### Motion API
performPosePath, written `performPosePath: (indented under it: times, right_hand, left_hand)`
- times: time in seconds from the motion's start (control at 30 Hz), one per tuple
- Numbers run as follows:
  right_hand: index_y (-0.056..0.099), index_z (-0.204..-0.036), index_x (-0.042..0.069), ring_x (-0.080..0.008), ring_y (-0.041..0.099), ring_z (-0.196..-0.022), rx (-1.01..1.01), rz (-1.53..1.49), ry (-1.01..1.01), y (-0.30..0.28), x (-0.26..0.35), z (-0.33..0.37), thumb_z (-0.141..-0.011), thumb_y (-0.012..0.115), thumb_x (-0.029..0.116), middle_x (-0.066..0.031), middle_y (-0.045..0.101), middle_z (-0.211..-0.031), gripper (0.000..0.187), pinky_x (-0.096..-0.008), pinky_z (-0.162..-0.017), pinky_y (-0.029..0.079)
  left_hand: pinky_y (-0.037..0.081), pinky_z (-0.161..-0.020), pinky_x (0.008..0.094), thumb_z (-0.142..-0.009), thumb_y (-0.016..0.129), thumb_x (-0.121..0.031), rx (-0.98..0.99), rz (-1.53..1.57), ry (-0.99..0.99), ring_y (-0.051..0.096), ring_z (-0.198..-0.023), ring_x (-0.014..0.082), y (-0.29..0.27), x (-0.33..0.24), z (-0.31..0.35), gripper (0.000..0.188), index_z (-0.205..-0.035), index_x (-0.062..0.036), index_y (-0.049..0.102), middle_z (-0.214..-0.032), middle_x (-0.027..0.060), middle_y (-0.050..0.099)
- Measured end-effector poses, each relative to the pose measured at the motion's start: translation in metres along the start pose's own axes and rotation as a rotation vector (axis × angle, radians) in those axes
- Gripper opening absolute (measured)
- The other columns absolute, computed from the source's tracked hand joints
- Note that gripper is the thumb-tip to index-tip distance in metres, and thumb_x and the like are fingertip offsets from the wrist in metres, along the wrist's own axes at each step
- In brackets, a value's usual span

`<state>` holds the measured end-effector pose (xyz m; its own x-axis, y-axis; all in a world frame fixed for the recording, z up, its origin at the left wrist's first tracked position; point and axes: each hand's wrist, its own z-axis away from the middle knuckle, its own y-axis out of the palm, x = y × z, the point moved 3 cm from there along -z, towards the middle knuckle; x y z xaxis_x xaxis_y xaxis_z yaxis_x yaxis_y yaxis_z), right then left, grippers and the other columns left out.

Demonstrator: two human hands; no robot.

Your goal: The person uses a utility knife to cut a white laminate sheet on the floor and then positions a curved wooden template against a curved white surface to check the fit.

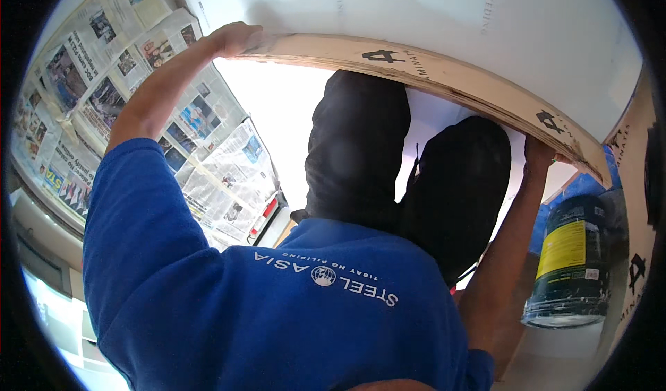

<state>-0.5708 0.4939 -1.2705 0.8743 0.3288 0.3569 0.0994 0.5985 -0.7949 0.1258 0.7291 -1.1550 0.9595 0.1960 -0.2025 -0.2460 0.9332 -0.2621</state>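
Note:
A long pale wooden board (pixel 458 79) with dark printed marks and a layered plywood edge runs across the view, above my black-trousered knees. It lies along the edge of a large white sheet (pixel 416 10). My left hand (pixel 236 39) grips the board's left end, its fingers bent over the top and partly lost against the white. Near the right end, my right hand (pixel 540 154) holds the board from its underside, with some fingers hidden behind it. Both arms are spread wide.
Newspaper sheets (pixel 201 134) cover a surface on the left. A dark paint can (pixel 569 259) with a yellow label stands at the right, near blue material (pixel 555 197). Another marked wooden piece (pixel 635 252) rises at the far right. A red-and-black object (pixel 267 214) lies beside the newspaper.

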Motion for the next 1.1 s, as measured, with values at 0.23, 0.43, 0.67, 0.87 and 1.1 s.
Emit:
performPosePath:
  times: [0.23,0.43,0.67,0.87,1.1]
  right_hand:
    - [0.058,-0.127,0.007,-0.0361,0.046,-0.128,0.049,0.033,0.059,0.011,0.010,-0.006,-0.092,0.057,0.042,-0.0165,0.058,-0.132,0.050,-0.0477,-0.111,0.030]
    - [0.059,-0.126,0.010,-0.0364,0.045,-0.129,0.039,-0.040,0.031,0.002,0.023,-0.005,-0.094,0.050,0.042,-0.0132,0.058,-0.132,0.047,-0.0510,-0.112,0.027]
    - [0.057,-0.130,0.010,-0.0363,0.042,-0.131,0.086,-0.110,0.063,-0.004,0.034,-0.009,-0.094,0.051,0.043,-0.0131,0.056,-0.135,0.049,-0.0514,-0.113,0.025]
    - [0.057,-0.129,0.010,-0.0353,0.044,-0.130,0.026,-0.142,0.102,-0.010,0.041,-0.006,-0.090,0.059,0.039,-0.0126,0.057,-0.133,0.049,-0.0509,-0.112,0.026]
    - [0.056,-0.130,0.010,-0.0363,0.044,-0.130,-0.007,-0.144,-0.005,0.002,0.027,-0.006,-0.091,0.058,0.040,-0.0147,0.056,-0.134,0.049,-0.0509,-0.112,0.028]
  left_hand:
    - [0.051,-0.079,0.0507,-0.104,0.028,-0.048,-0.111,0.133,-0.049,0.064,-0.080,0.0399,-0.009,0.003,0.054,0.055,-0.111,-0.0031,0.059,-0.085,0.0231,0.064]
    - [0.046,-0.076,0.0522,-0.104,0.032,-0.048,-0.346,0.116,0.208,0.063,-0.077,0.0401,-0.076,-0.218,-0.029,0.054,-0.107,-0.0023,0.060,-0.077,0.0243,0.062]
    - [0.047,-0.079,0.0513,-0.104,0.031,-0.049,-0.257,0.142,0.257,0.063,-0.078,0.0392,-0.100,-0.310,-0.088,0.055,-0.105,-0.0023,0.060,-0.076,0.0227,0.061]
    - [0.048,-0.081,0.0523,-0.103,0.030,-0.050,-0.276,0.058,0.208,0.064,-0.082,0.0393,-0.092,-0.310,-0.101,0.056,-0.105,-0.0039,0.061,-0.079,0.0223,0.063]
    - [0.048,-0.085,0.0524,-0.104,0.031,-0.048,-0.134,0.050,0.099,0.064,-0.088,0.0403,-0.082,-0.261,-0.071,0.053,-0.109,-0.0041,0.061,-0.090,0.0230,0.066]
